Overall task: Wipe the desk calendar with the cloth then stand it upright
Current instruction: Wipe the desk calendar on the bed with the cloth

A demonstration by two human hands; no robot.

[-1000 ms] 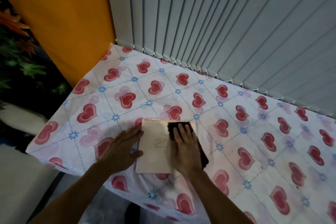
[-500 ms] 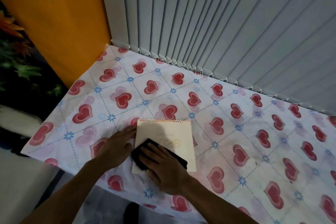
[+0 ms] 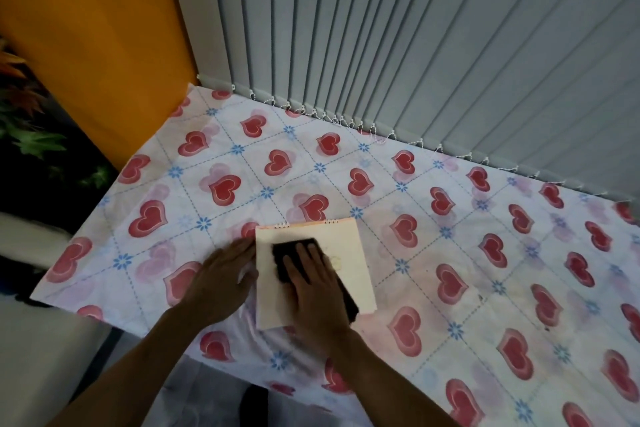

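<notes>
Left hand point(image 3: 223, 279): set flat on the worktop point(image 3: 450, 236) at the left edge of the desk calendar point(image 3: 353, 253); its fingers point(image 3: 242, 248) lie extended and close together, clamped on nothing, their tips touching or just beside the calendar's left border; you would do well to keep that palm pressing down so the card cannot slide under the strokes. Desk calendar: a pale card lying flat on the heart-printed covering near the worktop's front edge, spiral binding at the far side, not yet upright; faint lettering shows to the right of the cloth. Cloth point(image 3: 287, 260): dark, spread on the calendar's middle and trailing off toward the near right corner; you should run it in long overlapping passes from the binding toward yourself, then across to the right strip, which by my judgement is the widest area lying bare of the cloth. Right hand point(image 3: 317, 291): palm down on top of the cloth; fingers point(image 3: 304, 253) straight and slightly spread, pinning the cloth flat against the card rather than pinching it; the calendar lies directly beneath them, its top edge just beyond the tips. Press evenly and lightly near the wire loops, where a fold of cloth could snag; raise the calendar only once the right side is covered.
</notes>
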